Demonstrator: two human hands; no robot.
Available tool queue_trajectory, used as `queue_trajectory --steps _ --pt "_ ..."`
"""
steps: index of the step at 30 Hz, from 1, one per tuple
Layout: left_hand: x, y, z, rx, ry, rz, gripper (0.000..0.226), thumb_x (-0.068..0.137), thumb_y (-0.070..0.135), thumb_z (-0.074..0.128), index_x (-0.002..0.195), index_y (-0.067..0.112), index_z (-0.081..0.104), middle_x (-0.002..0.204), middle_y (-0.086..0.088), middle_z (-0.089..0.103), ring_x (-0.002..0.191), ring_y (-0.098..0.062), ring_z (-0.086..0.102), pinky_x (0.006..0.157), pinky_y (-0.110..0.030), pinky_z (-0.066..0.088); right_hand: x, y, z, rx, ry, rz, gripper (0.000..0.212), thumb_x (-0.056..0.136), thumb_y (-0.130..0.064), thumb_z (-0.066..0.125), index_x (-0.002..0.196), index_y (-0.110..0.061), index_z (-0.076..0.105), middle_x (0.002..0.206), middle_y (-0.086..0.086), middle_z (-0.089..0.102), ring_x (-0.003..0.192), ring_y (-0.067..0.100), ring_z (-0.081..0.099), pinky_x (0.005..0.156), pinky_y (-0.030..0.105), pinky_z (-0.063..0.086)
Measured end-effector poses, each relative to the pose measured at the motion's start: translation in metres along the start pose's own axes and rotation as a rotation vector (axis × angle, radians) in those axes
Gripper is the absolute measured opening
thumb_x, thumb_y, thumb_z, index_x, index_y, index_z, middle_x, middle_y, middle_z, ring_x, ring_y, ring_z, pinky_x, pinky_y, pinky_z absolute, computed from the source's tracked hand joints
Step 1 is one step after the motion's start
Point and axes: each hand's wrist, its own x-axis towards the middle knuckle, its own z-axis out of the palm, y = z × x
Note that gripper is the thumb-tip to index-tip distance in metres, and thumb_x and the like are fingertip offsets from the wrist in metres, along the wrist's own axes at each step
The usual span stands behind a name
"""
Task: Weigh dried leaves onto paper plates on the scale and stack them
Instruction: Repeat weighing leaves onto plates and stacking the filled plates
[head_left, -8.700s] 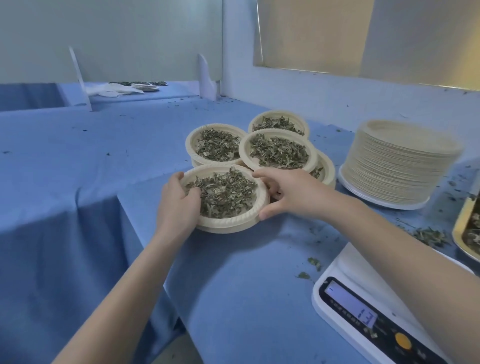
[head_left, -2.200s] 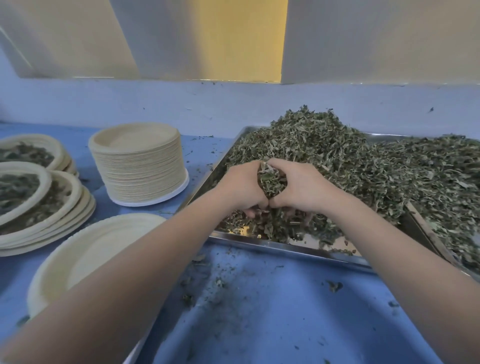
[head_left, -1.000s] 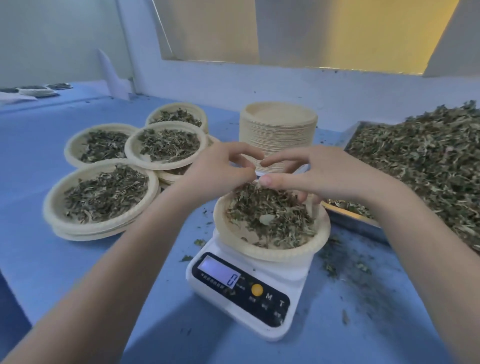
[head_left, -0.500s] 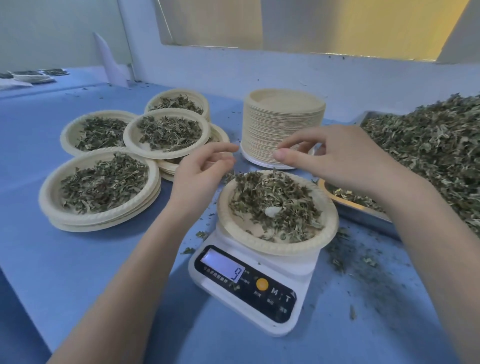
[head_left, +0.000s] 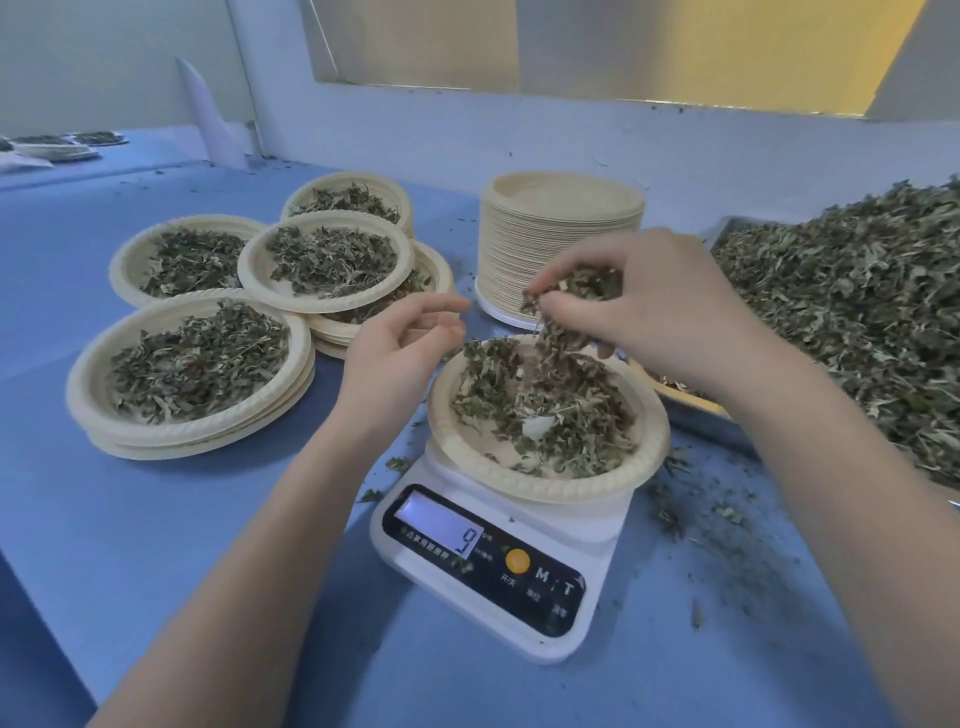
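Note:
A cream paper plate (head_left: 550, 480) with dried leaves sits on the white scale (head_left: 498, 561), whose display reads 9. My right hand (head_left: 649, 306) hovers over the plate's far side and pinches a tuft of dried leaves (head_left: 566, 312) that trails down to the pile on the plate. My left hand (head_left: 400, 348) floats just left of the plate, fingers loosely curled, holding nothing. Filled plates stand in stacks at the left, the nearest stack (head_left: 192, 374) in front.
A tall stack of bare paper plates (head_left: 556, 239) stands behind the scale. A metal tray (head_left: 722, 228) heaped with dried leaves fills the right side. Leaf crumbs litter the blue cloth (head_left: 130, 519) near the scale. More plates (head_left: 57, 148) lie far back left.
My right hand has dropped toward the plate and now pinches a tuft of leaves. My left hand stays beside the plate. The scale still shows 9.

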Motion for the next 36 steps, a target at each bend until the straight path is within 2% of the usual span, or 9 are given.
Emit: queue_trajectory --steps 2,8,12,17,21,24,31,33,36 --pt "0.000 0.000 0.001 0.004 -0.002 -0.007 0.021 0.089 0.006 0.057 0.104 0.017 0.068 0.087 0.004 0.063 0.069 0.004 0.056 0.064 -0.007 0.042 0.000 0.001 -0.002 0.070 0.015 0.015 0.009 0.085 -0.024 0.066 0.087 -0.031 0.071 0.047 -0.033 0.053 0.033 -0.002 0.050 0.037 0.007 0.033" --pt "0.000 -0.001 0.001 0.043 -0.014 -0.036 0.024 0.089 0.011 0.057 0.107 0.022 0.068 0.103 0.007 0.069 0.095 -0.003 0.062 0.080 -0.018 0.044 0.000 0.004 -0.006 0.150 0.056 0.028 0.009 0.085 -0.021 0.068 0.091 -0.025 0.073 0.040 -0.020 0.053 0.030 0.000 0.048 0.038 0.006 0.033" --pt "0.001 -0.002 0.001 0.040 -0.018 -0.042 0.023 0.089 0.012 0.057 0.107 0.021 0.068 0.102 0.008 0.069 0.094 -0.004 0.062 0.083 -0.021 0.046 0.001 0.007 -0.011 0.186 0.080 0.039 0.009 0.084 -0.020 0.069 0.089 -0.026 0.074 0.042 -0.015 0.056 0.033 0.003 0.052 0.039 0.009 0.039" --pt "0.001 -0.004 0.001 0.054 -0.023 -0.043 0.021 0.087 0.015 0.060 0.104 0.023 0.068 0.097 0.010 0.068 0.094 -0.005 0.062 0.089 -0.027 0.048 0.002 0.011 -0.016 0.168 0.111 0.039 0.008 0.084 -0.022 0.069 0.086 -0.029 0.073 0.044 -0.021 0.056 0.036 0.000 0.050 0.042 0.006 0.035" --pt "-0.001 -0.003 0.003 0.066 -0.060 -0.041 0.030 0.075 0.027 0.059 0.103 0.025 0.068 0.096 0.016 0.068 0.090 0.002 0.061 0.088 -0.025 0.046 0.001 0.010 -0.013 0.203 0.084 0.052 0.009 0.084 -0.019 0.068 0.087 -0.026 0.073 0.044 -0.019 0.056 0.033 0.002 0.051 0.039 0.009 0.039" --pt "-0.002 -0.001 0.005 0.072 -0.079 -0.047 0.035 0.071 0.031 0.057 0.104 0.024 0.068 0.098 0.014 0.067 0.092 0.001 0.061 0.089 -0.025 0.046 0.001 0.008 -0.009 0.212 0.060 0.057 0.008 0.084 -0.019 0.069 0.088 -0.025 0.074 0.043 -0.019 0.055 0.032 0.001 0.049 0.038 0.007 0.035" --pt "-0.001 -0.005 0.004 0.077 -0.071 -0.036 0.020 0.087 0.011 0.061 0.102 0.022 0.069 0.088 0.015 0.066 0.082 0.005 0.060 0.082 -0.022 0.043 0.002 0.012 -0.012 0.201 0.062 0.058 0.008 0.084 -0.021 0.069 0.086 -0.028 0.073 0.043 -0.019 0.055 0.034 0.000 0.050 0.040 0.007 0.036" --pt "-0.001 -0.004 0.004 0.069 -0.074 -0.035 0.020 0.083 0.017 0.064 0.101 0.023 0.069 0.088 0.016 0.066 0.082 0.005 0.060 0.082 -0.023 0.043 0.003 0.017 -0.019 0.173 0.099 0.057 0.008 0.083 -0.023 0.070 0.086 -0.029 0.073 0.043 -0.021 0.056 0.035 -0.001 0.051 0.040 0.006 0.035" --pt "-0.002 -0.003 0.005 0.076 -0.076 -0.044 0.032 0.071 0.030 0.059 0.101 0.026 0.068 0.095 0.015 0.068 0.090 0.000 0.061 0.087 -0.026 0.045 0.003 0.028 -0.030 0.118 0.157 0.075 0.008 0.083 -0.023 0.069 0.085 -0.031 0.072 0.043 -0.024 0.055 0.036 -0.004 0.051 0.040 0.002 0.031"
